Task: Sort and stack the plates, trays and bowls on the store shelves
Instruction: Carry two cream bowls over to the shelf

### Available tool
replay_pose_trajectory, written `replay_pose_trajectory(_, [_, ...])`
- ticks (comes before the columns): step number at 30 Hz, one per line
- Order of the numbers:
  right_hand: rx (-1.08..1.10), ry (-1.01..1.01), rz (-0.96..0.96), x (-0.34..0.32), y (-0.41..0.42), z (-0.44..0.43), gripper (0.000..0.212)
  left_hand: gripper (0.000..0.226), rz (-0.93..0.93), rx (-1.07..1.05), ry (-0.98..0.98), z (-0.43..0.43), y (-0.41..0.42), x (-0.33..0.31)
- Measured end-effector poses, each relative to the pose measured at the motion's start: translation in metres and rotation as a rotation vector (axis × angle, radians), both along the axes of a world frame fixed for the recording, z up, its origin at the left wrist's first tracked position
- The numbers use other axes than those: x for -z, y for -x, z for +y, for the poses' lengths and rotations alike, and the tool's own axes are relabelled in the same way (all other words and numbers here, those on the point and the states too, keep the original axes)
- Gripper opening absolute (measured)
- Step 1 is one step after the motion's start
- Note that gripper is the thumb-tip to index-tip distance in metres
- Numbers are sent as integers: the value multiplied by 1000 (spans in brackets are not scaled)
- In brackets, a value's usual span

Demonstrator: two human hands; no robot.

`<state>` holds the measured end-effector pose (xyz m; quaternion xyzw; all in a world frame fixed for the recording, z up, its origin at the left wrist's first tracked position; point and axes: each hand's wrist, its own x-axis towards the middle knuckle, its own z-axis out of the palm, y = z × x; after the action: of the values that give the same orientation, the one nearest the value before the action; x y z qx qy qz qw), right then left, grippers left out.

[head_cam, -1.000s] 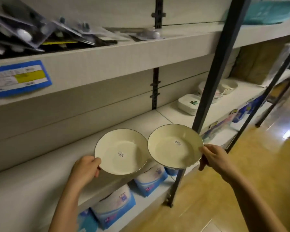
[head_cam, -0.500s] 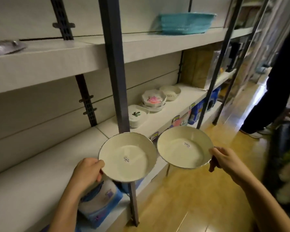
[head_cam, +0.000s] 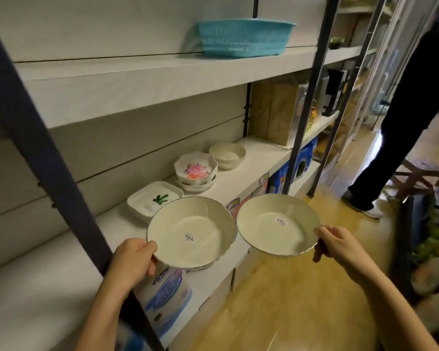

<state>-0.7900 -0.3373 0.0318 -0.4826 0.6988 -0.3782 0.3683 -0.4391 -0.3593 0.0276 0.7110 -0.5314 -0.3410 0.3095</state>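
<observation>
My left hand (head_cam: 132, 257) grips the near rim of a cream deep plate (head_cam: 190, 231) with a barcode sticker, held over the front edge of the middle shelf (head_cam: 254, 158). My right hand (head_cam: 337, 245) holds a matching cream plate (head_cam: 276, 224) by its right rim, out over the floor. On the shelf behind them sit a stack of square white plates with a green leaf (head_cam: 153, 200), a stack of scalloped bowls with pink flowers (head_cam: 196, 171), and a stack of plain cream bowls (head_cam: 227, 155).
A dark upright post (head_cam: 43, 158) crosses the left foreground; another post (head_cam: 307, 102) stands to the right. A teal basket (head_cam: 243, 38) sits on the upper shelf. A person in dark trousers (head_cam: 401, 127) stands at right, near a stool (head_cam: 421, 171). Blue packages (head_cam: 167, 292) fill the lower shelf.
The view has shifted right along the shelves, bringing the stacked dishes closer. Both hands still hold their plates, carried along side by side.
</observation>
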Motion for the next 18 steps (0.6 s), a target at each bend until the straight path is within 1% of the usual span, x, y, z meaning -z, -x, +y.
replay_pose_trajectory(6, [-69,-28,-16,4,38,-97,36,33,23,-40,-28,-75,44,2])
replay_pose_trajectory(9, [-103,-30,-35,3,54,-141,34,34,18,-54,-23,-107,66,-2])
replay_pose_trajectory(14, [-160,-47,-104,8,73,-203,33,36,3,-123,-30,-143,84,-4])
replay_pose_trajectory(18, [-224,-43,-104,16,86,-264,33,40,-13,-204,-24,-170,102,-1])
